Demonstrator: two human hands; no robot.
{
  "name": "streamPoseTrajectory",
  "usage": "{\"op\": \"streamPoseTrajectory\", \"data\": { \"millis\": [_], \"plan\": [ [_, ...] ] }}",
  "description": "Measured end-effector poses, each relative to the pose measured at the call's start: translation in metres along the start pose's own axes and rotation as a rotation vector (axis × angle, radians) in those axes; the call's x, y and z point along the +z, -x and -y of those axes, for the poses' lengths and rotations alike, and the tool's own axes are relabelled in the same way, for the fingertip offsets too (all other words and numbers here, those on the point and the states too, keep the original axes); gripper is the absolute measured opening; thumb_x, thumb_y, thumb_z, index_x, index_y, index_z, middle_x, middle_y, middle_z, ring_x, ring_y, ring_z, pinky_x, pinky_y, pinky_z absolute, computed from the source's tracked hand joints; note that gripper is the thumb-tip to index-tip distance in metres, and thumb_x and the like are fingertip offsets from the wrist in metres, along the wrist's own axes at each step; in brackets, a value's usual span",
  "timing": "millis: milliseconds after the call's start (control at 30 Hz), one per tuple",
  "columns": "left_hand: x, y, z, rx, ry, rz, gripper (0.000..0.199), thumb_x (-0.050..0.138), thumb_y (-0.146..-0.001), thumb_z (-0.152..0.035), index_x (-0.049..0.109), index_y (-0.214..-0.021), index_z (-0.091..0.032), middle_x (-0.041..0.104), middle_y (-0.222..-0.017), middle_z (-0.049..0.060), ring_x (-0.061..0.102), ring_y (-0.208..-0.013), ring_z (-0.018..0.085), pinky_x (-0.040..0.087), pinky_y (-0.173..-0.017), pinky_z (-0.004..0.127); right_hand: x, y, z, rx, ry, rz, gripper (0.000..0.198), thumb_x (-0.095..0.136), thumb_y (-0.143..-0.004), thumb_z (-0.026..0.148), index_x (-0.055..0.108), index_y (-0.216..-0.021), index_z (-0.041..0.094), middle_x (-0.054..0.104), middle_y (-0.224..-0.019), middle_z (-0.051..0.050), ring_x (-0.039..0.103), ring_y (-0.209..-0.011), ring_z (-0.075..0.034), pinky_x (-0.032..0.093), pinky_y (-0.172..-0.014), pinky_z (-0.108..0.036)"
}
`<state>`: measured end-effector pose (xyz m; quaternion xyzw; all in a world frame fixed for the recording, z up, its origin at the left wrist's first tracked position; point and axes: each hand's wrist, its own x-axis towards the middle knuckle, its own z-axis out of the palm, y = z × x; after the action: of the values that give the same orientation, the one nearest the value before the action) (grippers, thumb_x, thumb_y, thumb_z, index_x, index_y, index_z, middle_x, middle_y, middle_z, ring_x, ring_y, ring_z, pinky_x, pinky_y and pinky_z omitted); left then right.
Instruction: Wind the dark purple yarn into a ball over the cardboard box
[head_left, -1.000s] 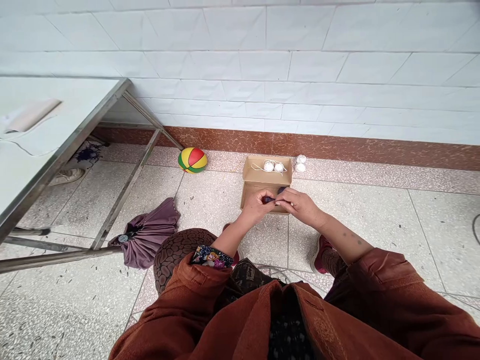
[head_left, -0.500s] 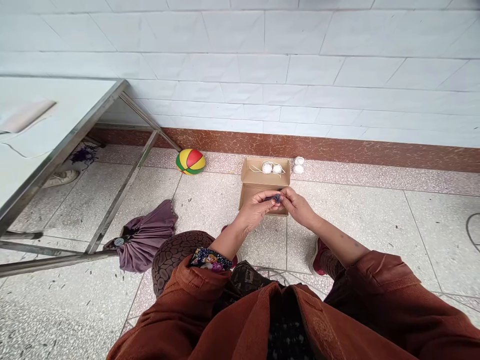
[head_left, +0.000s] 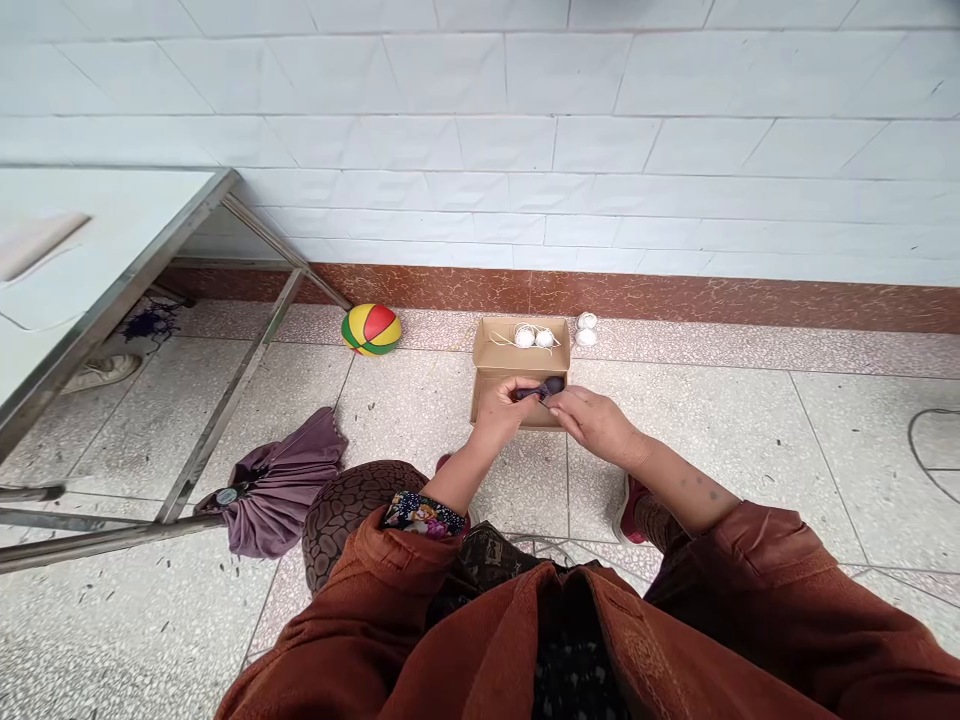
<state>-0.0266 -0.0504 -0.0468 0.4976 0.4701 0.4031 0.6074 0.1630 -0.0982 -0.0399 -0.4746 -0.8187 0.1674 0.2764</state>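
Note:
My left hand (head_left: 501, 410) is closed around a small piece of dark purple yarn work (head_left: 531, 392), pinched between thumb and fingers. Close beside it, my right hand (head_left: 596, 422) has its fingers pressed together; a thin sliver shows at the fingertips, too small to name. A dark purple ball of yarn (head_left: 555, 385) appears just beyond the fingers, over the box. Beneath both hands stands an open cardboard box (head_left: 480, 385), its lid tilted back toward the wall. Two white yarn balls (head_left: 534, 337) with loose strands lie in the lid.
More white yarn balls (head_left: 586, 330) sit right of the box. A red, yellow and green ball (head_left: 372, 330) rests near the wall. At left are a metal-framed table (head_left: 112, 290), a folded purple umbrella (head_left: 281, 485) and someone's shoe (head_left: 103, 371). A cable (head_left: 916, 450) lies far right.
My right hand has drawn slightly away from the left and turned, its back now facing up. More of the dark purple yarn shows between the hands. The view has shifted slightly.

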Motion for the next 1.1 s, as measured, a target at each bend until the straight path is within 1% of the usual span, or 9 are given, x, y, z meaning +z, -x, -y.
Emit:
{"op": "streamPoseTrajectory", "data": {
  "millis": [100, 267, 367, 500, 667, 767, 833, 967, 1100],
  "plan": [
    [0.005, 0.004, -0.003, 0.018, -0.048, 0.094, 0.019, 0.079, -0.067, -0.026, 0.068, -0.08, -0.016, 0.069, -0.077, 0.0, 0.058, -0.069, 0.011, 0.045, -0.07, 0.026, -0.009, -0.006, -0.006, 0.092, -0.036, -0.086, 0.019, 0.046, -0.104, 0.03, 0.062, -0.096, 0.023, 0.067, -0.093, -0.009, 0.064, -0.088, -0.023, 0.053, -0.08, -0.036],
    [0.01, 0.009, -0.01, -0.093, 0.146, 0.239, 0.028, 0.082, -0.065, -0.029, 0.065, -0.084, -0.017, 0.068, -0.081, -0.001, 0.059, -0.072, 0.01, 0.046, -0.069, 0.024, 0.002, -0.01, -0.014, 0.223, -0.178, -0.147, 0.018, 0.047, -0.102, 0.027, 0.06, -0.089, 0.023, 0.066, -0.085, -0.005, 0.064, -0.081, -0.02, 0.052, -0.076, -0.032],
    [0.011, 0.011, -0.012, -0.182, 0.283, 0.247, 0.034, 0.085, -0.064, -0.03, 0.065, -0.087, -0.016, 0.07, -0.084, 0.0, 0.064, -0.074, 0.01, 0.05, -0.072, 0.026, 0.011, -0.006, -0.012, 0.277, -0.278, -0.116, 0.018, 0.046, -0.101, 0.026, 0.06, -0.091, 0.023, 0.065, -0.083, -0.003, 0.064, -0.077, -0.018, 0.052, -0.072, -0.03],
    [0.013, 0.012, -0.013, -0.207, 0.374, 0.221, 0.038, 0.089, -0.063, -0.029, 0.063, -0.087, -0.016, 0.071, -0.084, 0.0, 0.068, -0.075, 0.01, 0.054, -0.08, 0.03, 0.017, 0.001, -0.007, 0.382, -0.398, -0.048, 0.02, 0.041, -0.103, 0.028, 0.058, -0.095, 0.022, 0.065, -0.084, -0.002, 0.067, -0.068, -0.016, 0.054, -0.064, -0.029],
    [0.011, 0.01, -0.013, -0.189, 0.438, 0.163, 0.039, 0.089, -0.064, -0.027, 0.061, -0.088, -0.017, 0.07, -0.084, -0.001, 0.071, -0.083, 0.013, 0.056, -0.086, 0.032, 0.024, 0.01, -0.006, 0.288, -0.27, 0.115, 0.021, 0.042, -0.105, 0.028, 0.059, -0.095, 0.021, 0.067, -0.086, -0.004, 0.068, -0.076, -0.017, 0.056, -0.073, -0.03],
    [0.008, 0.006, -0.012, -0.151, 0.382, 0.109, 0.036, 0.087, -0.066, -0.027, 0.06, -0.089, -0.017, 0.07, -0.084, -0.001, 0.07, -0.083, 0.013, 0.056, -0.085, 0.032, 0.024, 0.017, -0.006, 0.228, -0.044, 0.208, 0.019, 0.048, -0.103, 0.027, 0.06, -0.09, 0.021, 0.066, -0.081, -0.004, 0.065, -0.075, -0.019, 0.054, -0.073, -0.032],
    [0.004, 0.002, -0.01, -0.082, 0.257, 0.051, 0.032, 0.084, -0.066, -0.025, 0.061, -0.087, -0.017, 0.069, -0.082, -0.001, 0.068, -0.078, 0.012, 0.054, -0.08, 0.03, 0.017, 0.021, -0.005, 0.157, 0.04, 0.2, 0.019, 0.048, -0.103, 0.026, 0.062, -0.092, 0.02, 0.067, -0.084, -0.006, 0.065, -0.077, -0.021, 0.054, -0.073, -0.033],
    [0.001, -0.002, -0.006, 0.087, -0.072, -0.013, 0.019, 0.076, -0.069, -0.02, 0.064, -0.083, -0.018, 0.067, -0.076, -0.002, 0.061, -0.07, 0.011, 0.047, -0.07, 0.025, -0.01, 0.018, 0.003, 0.055, 0.043, 0.023, 0.024, 0.044, -0.105, 0.03, 0.067, -0.104, 0.022, 0.069, -0.094, -0.009, 0.066, -0.086, -0.023, 0.055, -0.078, -0.036],
    [0.004, 0.004, -0.008, 0.09, -0.135, 0.142, 0.015, 0.073, -0.07, -0.019, 0.064, -0.081, -0.017, 0.067, -0.074, -0.001, 0.058, -0.065, 0.01, 0.044, -0.064, 0.024, -0.028, 0.0, 0.003, 0.109, -0.018, -0.137, 0.026, 0.046, -0.105, 0.035, 0.069, -0.102, 0.024, 0.07, -0.093, -0.009, 0.066, -0.089, -0.025, 0.054, -0.082, -0.038]
  ]
}}
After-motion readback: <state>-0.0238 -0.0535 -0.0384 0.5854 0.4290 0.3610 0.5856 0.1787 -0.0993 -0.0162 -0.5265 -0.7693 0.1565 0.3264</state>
